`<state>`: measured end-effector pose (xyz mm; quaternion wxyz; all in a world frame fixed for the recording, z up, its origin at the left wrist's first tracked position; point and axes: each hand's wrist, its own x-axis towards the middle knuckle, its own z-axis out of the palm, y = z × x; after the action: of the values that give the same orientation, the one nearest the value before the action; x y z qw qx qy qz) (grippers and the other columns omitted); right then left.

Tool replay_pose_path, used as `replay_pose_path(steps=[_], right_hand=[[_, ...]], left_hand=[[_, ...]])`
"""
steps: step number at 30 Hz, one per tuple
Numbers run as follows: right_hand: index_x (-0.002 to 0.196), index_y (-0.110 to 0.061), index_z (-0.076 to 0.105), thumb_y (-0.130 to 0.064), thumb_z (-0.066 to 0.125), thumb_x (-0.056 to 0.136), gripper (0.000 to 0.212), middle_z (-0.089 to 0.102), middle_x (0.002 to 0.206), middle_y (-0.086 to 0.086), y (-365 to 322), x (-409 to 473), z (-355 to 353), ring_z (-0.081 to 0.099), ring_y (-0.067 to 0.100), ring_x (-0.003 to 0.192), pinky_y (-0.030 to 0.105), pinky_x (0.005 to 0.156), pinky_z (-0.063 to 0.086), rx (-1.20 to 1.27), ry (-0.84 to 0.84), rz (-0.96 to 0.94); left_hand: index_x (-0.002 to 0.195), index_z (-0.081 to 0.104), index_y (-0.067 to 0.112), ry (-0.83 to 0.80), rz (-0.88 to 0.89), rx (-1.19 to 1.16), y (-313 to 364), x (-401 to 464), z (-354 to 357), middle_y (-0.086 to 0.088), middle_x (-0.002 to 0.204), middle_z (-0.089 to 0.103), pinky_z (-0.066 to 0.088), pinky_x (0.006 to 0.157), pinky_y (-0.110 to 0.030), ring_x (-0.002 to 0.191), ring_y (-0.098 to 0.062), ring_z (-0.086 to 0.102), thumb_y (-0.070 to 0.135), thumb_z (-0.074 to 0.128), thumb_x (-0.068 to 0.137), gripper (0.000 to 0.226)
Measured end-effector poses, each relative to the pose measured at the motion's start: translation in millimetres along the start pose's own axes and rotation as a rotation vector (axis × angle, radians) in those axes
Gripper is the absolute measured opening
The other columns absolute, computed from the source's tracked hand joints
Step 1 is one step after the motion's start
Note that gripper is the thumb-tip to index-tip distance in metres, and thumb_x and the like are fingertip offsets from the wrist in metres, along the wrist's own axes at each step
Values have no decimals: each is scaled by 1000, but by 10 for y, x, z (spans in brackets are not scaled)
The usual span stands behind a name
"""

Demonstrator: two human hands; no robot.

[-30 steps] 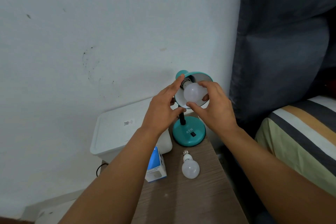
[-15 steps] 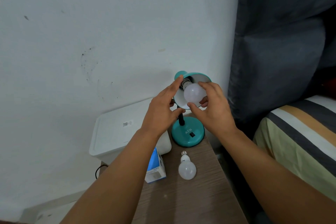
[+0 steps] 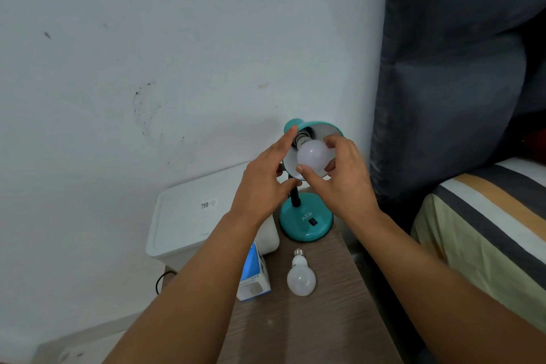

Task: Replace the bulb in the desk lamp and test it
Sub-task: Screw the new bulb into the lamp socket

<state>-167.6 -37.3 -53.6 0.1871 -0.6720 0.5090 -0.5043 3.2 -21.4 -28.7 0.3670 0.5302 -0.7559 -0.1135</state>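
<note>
1. Frosted white glass is sitting in the right hand (image 3: 339, 183), whose fingers are pinching the bulb (image 3: 313, 156) inside the teal shade (image 3: 322, 128). The metal threads are showing at the socket (image 3: 301, 136), just beyond the fingertips, so I judge the bulb is only partly seated; if it is going in crooked, the thread may be binding and jamming.

2. The left hand (image 3: 263, 186) is spreading around the shade's near rim, thumb below and fingers above, steadying it. If that hold is slackening while the right hand is twisting, the lamp base (image 3: 305, 220), just below both hands, could be swivelling or tipping on the wooden surface (image 3: 310, 331).

3. Squeezing the globe too hard may be cracking it, while too light a pinch may be letting it slip and drop.

4. A second bulb (image 3: 300, 276) is lying loose on the surface beneath the right forearm, beside a blue box (image 3: 254, 275). A brushing arm could be sending it rolling toward the edge.

5. The switch (image 3: 313, 221) is sitting below the right wrist; bumping it could be powering the socket early.
</note>
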Motion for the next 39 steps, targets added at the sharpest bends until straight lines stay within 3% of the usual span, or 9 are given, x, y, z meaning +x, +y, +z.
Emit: replay_pose_path(steps=[8,13,16,20,25,29,33,36,39], right_hand=[[134,-22,50,-34,83,74,69,44,137,0,67,-47,-4,58,10,93,34,84,58,-31,-82,-66],[142,-28,42,-30,67,90,57,47,135,-1,21,-61,-13,62,11,83,30,78,59,14,-42,-105],[146,-36,38,-26,59,95,56,41,144,1,16,-70,5,61,11,91,29,84,59,19,-48,-129],[144,-31,40,-19,71,86,67,33,150,1,33,-71,12,53,8,102,30,85,58,-3,-64,-118],[143,-24,42,-18,72,87,64,38,143,0,-6,-39,-29,52,6,95,31,88,57,-32,-13,-74],[141,-20,44,-31,75,84,65,37,148,-1,-22,-35,-27,56,4,82,17,79,49,-80,-13,-89],[140,-24,44,-22,75,85,63,40,146,0,0,-20,-6,55,1,91,16,84,52,-17,-27,-152],[139,-24,46,-10,73,83,64,40,144,-2,10,-15,0,61,10,77,27,78,59,-3,-67,-194],[138,-23,47,-16,72,85,59,47,137,-3,3,-3,-16,60,10,72,30,72,59,-33,-37,-179]], left_hand=[[151,21,53,7,-7,-14,24,-13,4,14,140,54,55,93,-31,107,-10,61,14,82,81,100],[151,22,52,7,-15,-27,14,-7,11,14,139,55,56,93,-33,107,-13,62,16,81,82,98],[151,22,52,9,-9,-13,15,-6,9,14,139,55,56,92,-32,106,-12,62,19,81,83,96],[151,22,53,13,-10,-24,11,-5,11,14,142,53,56,93,-32,107,-13,63,19,81,83,97],[151,20,53,11,-5,-2,-5,-4,27,10,140,55,56,92,-34,105,-13,63,19,82,82,99],[149,17,59,18,-4,-10,2,-6,22,12,141,54,56,92,-34,106,-14,62,18,82,83,101],[148,16,61,21,4,-5,5,-6,15,15,142,53,56,93,-32,107,-12,62,20,81,83,101],[148,18,60,29,6,-27,9,-7,11,16,141,53,55,93,-29,110,-10,62,18,81,83,99],[147,17,61,30,8,-22,8,-5,17,15,141,54,55,93,-28,109,-11,61,18,81,83,100]])
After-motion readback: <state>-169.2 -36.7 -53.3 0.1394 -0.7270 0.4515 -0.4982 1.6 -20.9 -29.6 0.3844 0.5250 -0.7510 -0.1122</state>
